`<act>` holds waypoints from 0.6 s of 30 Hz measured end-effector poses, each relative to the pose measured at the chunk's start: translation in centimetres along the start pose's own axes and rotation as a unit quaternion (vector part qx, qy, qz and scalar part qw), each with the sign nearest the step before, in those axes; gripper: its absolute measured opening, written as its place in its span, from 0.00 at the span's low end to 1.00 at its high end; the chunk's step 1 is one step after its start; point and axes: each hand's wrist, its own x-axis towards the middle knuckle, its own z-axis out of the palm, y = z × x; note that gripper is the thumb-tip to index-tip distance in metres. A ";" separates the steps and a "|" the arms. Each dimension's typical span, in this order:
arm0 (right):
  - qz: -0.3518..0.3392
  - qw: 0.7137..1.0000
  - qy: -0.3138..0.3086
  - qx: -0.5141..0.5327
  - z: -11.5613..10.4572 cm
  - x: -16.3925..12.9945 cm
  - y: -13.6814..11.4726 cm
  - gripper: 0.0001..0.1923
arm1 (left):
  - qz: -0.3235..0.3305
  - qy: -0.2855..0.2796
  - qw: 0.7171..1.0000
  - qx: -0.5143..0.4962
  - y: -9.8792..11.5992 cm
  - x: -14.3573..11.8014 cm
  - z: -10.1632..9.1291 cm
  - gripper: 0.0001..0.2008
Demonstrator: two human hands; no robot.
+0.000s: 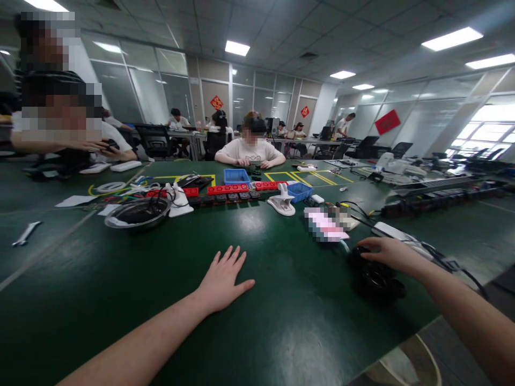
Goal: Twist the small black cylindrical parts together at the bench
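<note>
My left hand (223, 279) lies flat on the dark green table (120, 289), palm down, fingers spread, holding nothing. My right hand (388, 253) reaches to the right and rests on top of a black rounded object (376, 279) near the table's right edge. Its fingers curl over the object's top; I cannot tell whether they grip it. A blurred pink and white item (325, 224) lies just beyond that hand.
A round metal dish (137, 213) with cables, red strips (227, 188), blue bins (236, 176), a white clamp (281, 202) and a wrench (24, 234) lie farther out. A person sits across the table (250, 151); others sit at the left.
</note>
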 end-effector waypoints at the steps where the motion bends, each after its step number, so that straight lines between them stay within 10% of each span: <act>1: 0.018 0.999 -0.024 -0.011 -0.1 0.2 -0.2 0.14 | 0.001 0.002 1.000 0.000 0.0 0.0 0.0 0.36; 6: 0.048 0.990 -0.097 -0.091 -0.4 -0.1 -2.3 0.19 | 0.001 0.007 1.000 -0.002 -0.1 0.0 0.1 0.37; 18: -0.096 0.986 -0.056 -0.128 2.6 -2.0 -14.3 0.16 | 0.018 0.071 0.993 -0.093 -0.1 -0.9 -0.1 0.31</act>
